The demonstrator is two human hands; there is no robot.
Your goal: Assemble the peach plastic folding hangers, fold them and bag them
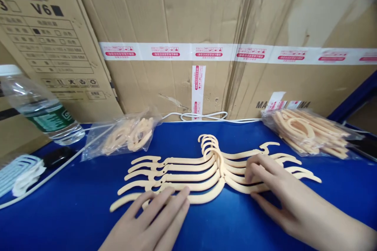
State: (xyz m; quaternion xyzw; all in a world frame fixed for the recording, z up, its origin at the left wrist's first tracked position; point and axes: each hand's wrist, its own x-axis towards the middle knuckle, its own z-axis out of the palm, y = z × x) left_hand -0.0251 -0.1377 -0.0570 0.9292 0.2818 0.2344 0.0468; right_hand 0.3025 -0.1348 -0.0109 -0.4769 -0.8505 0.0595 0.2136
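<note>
Behind, "V6" carton (pixel 44 27); flat, released hands, left (pixel 153 219) and right (pixel 279 192), on cream hangers (pixel 206 168).

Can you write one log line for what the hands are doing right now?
left hand: flat on hangers | right hand: pressing hangers | surface: blue table | nearby: bagged hangers

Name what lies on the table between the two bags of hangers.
In the head view, loose hangers fanned out, both hands resting on them.
</note>
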